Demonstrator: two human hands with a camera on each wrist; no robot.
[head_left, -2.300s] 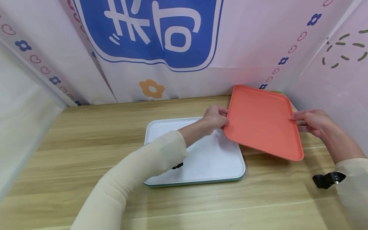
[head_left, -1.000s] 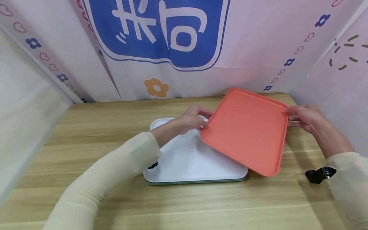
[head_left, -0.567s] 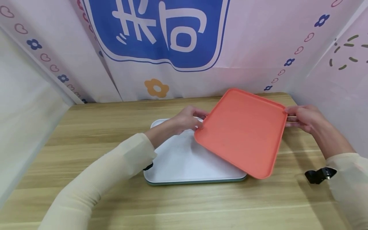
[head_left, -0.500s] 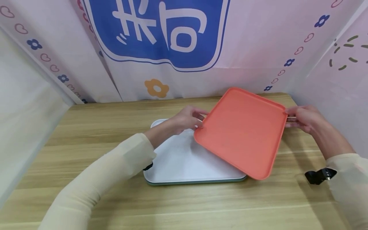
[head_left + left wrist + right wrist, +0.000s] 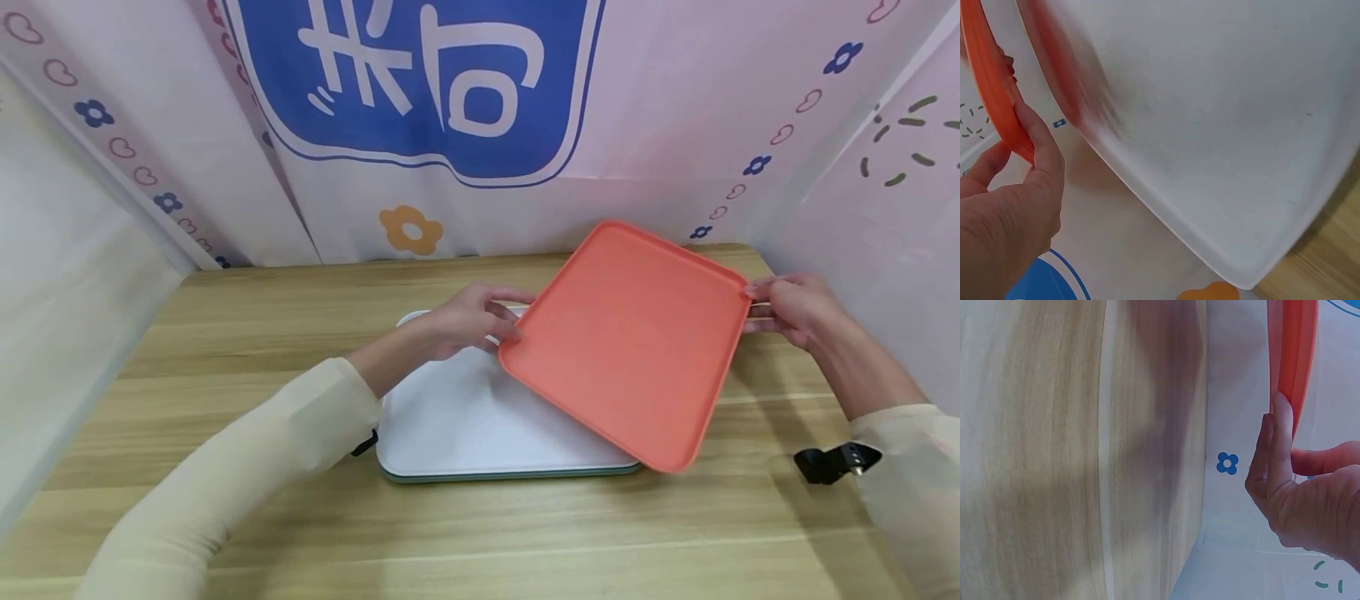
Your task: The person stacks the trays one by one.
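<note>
Both hands hold a flat orange-red tray (image 5: pixel 630 342) with a low raised rim, turned askew and raised above the table. My left hand (image 5: pixel 468 321) pinches its left edge, thumb on the upper face. On the opposite edge, near the far right corner, my right hand (image 5: pixel 795 308) grips with the thumb above and fingers below, as the right wrist view also shows. Beneath the orange tray lies a white tray (image 5: pixel 465 425), its right part covered in the head view. A green edge (image 5: pixel 517 475) shows under the white tray's front rim.
The wooden table (image 5: pixel 480 542) runs back to a white printed sheet (image 5: pixel 645 125) with a blue sign. Another sheet (image 5: pixel 885 250) borders the table on the right, and a pale one (image 5: pixel 67 292) on the left. Black wrist straps show at both sleeves.
Held by both hands, the orange tray has moved left and turned, so that it now overlaps more of the white tray. Over the last half second it shifted only slightly left.
</note>
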